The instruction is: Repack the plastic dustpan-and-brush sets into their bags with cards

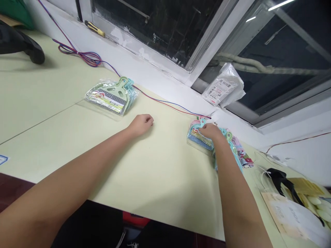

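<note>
My left hand (141, 124) rests above the pale table with its fingers curled closed, and nothing shows in them. To its upper left lies a pile of plastic-wrapped mini dustpan-and-brush sets (110, 96), green on top with blue-green handles beneath. On the right side, my right hand (210, 131) has its fingers closed at the upper part of a wrapped light-blue dustpan set (201, 138), which carries a yellow label. The fingertips are partly hidden. More wrapped dustpan sets (236, 151), blue and green, lie behind my right wrist and forearm.
A red-and-blue cable (89, 58) runs along the wall edge. A screwdriver (95, 29) and a clear bag with a white label (219, 88) lie on the sill. A black object (22, 43) stands far left; a labelled white package (289, 215) and gloves (305, 187) lie right.
</note>
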`<state>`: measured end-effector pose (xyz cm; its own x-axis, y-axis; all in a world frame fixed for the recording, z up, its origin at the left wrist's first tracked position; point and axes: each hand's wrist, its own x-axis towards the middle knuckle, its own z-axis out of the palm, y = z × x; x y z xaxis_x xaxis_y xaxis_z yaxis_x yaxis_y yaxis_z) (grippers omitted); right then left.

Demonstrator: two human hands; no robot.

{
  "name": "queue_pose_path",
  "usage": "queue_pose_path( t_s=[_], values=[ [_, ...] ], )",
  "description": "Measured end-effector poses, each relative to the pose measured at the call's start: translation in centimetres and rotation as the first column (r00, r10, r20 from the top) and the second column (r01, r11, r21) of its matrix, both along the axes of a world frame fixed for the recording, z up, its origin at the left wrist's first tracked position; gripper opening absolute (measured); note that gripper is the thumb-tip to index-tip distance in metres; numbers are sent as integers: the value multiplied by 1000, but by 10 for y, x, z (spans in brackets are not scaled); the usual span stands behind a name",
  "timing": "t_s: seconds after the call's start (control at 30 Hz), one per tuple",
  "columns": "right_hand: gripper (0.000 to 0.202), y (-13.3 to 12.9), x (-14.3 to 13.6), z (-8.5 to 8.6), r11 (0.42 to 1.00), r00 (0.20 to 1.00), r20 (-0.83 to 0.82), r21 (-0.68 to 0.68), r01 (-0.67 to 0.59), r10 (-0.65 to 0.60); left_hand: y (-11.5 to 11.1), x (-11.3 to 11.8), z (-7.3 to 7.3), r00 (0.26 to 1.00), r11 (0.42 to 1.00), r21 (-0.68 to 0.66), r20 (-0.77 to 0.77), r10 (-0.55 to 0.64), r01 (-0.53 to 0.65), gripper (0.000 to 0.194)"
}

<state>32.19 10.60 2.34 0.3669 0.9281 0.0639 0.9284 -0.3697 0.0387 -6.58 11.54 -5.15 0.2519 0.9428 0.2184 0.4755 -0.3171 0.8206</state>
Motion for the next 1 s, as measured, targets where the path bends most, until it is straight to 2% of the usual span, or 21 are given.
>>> queue_pose_path(
  t_s=[0.07, 0.13, 0.23, 0.37, 0.47, 0.53, 0.6, 0.67, 0.73, 0.8, 0.83, 0.9, 0.97, 1.0],
  values=[
    [17, -18, -13, -10, 985, 995, -37, -144, -98, 93, 1, 0, -1, 1000, 1000, 6, -5, -6, 6, 28],
    [16, -33, -24, -20, 982, 993, -38, -149, -112, 108, 1, 0, -1, 1000, 1000, 7, -5, -4, 4, 28],
    [15, -51, -33, -24, 991, 992, -60, -77, -112, 108, 2, -1, -1, 1000, 1000, 2, -4, -2, 2, 28],
    [13, -76, -42, -9, 988, 983, -105, 45, -147, 151, 1, 0, -3, 1000, 1000, 6, 7, -11, 11, 29],
    [13, -101, -66, -3, 970, 971, -115, 154, -190, 208, -2, 2, 0, 1000, 998, 53, -6, -20, 21, 30],
    [16, -118, -91, -9, 944, 944, -164, 219, -248, 286, -4, -2, 6, 999, 988, 153, -44, 6, 1, 31],
    [18, -132, -117, -22, 913, 910, -215, 290, -287, 354, -2, -13, 15, 990, 952, 296, -83, 110, -81, 30],
    [20, -141, -136, -39, 899, 885, -257, 315, -303, 389, 3, -33, 23, 954, 878, 418, -72, 290, -235, 32],
    [20, -145, -146, -53, 889, 868, -259, 302, -344, 423, 11, -57, 27, 880, 785, 455, -9, 475, -420, 40],
    [21, -144, -147, -62, 883, 864, -245, 293, -366, 440, 19, -80, 27, 822, 735, 429, 32, 569, -525, 44],
    [22, -142, -146, -64, 882, 863, -242, 293, -369, 442, 24, -89, 27, 822, 746, 406, 25, 568, -528, 46],
    [24, -137, -141, -67, 880, 859, -251, 298, -369, 445, 37, -100, 27, 868, 799, 409, -33, 495, -440, 47],
    [26, -132, -137, -68, 879, 853, -268, 308, -365, 448, 53, -103, 30, 884, 825, 436, -123, 451, -360, 49],
    [26, -130, -135, -69, 878, 849, -277, 314, -362, 450, 62, -103, 33, 870, 829, 432, -171, 463, -357, 50]
  ],
)
